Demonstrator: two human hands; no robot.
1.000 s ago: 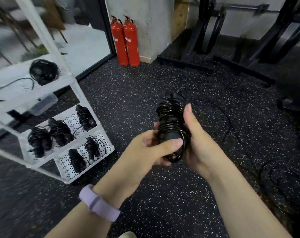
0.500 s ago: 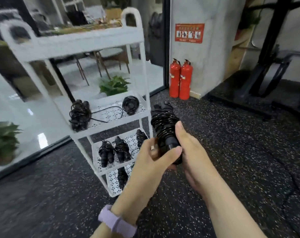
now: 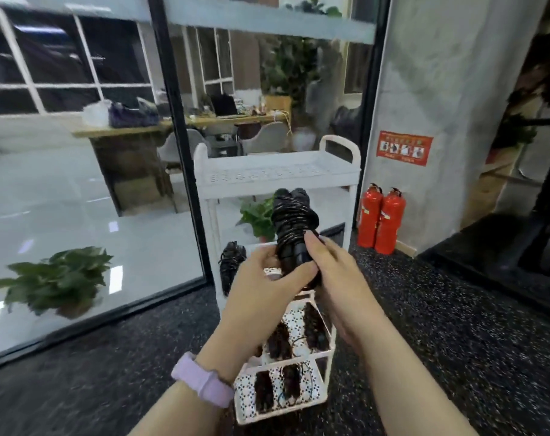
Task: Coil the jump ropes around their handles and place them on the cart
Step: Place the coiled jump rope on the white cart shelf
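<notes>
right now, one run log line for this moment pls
phase: carry to cart | both hands: left hand and right hand grip coiled jump rope | white cart ahead | placed: no

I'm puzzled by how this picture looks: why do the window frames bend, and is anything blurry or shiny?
Head view: the wide lens bows the window frame and stretches the edges; the floor beyond the glass shows pale glare patches; the plant and forearms are smeared; the coiled rope, held by the left hand and right hand, glints but stays soft.

bright daylight | glare on glass wall [image 3: 78, 215] | motion blur | edges bowed
</notes>
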